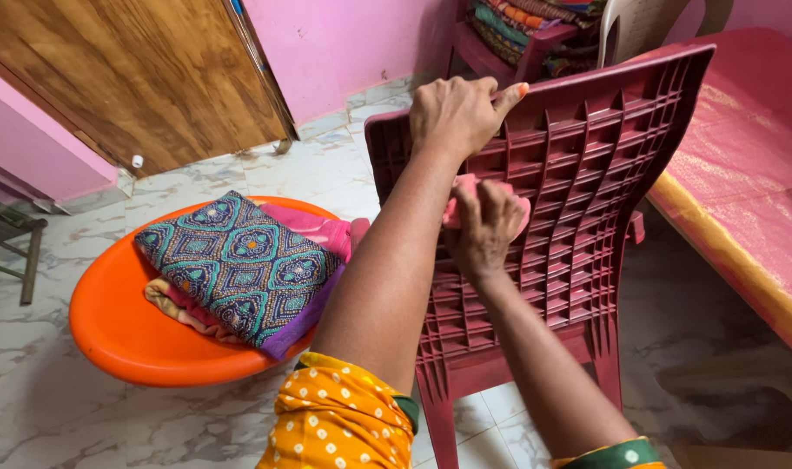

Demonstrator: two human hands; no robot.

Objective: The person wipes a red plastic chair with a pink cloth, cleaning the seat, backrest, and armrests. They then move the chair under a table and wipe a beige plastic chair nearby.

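Pressing a small pink cloth (pixel 465 187) against the ribbed back of the maroon plastic chair (pixel 604 156), the right hand (pixel 487 230) is closed around it, while the top rail at 12 o'clock is gripped by the left hand (pixel 455 113). Soft and light, the cloth is judged best held bunched

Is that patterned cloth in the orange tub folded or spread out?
Folded: the patterned cloth lies as a neat rectangle atop other fabrics in the orange tub.

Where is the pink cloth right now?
In the head view, the pink cloth is at centre, pressed by the right hand against the maroon chair's ribbed back.
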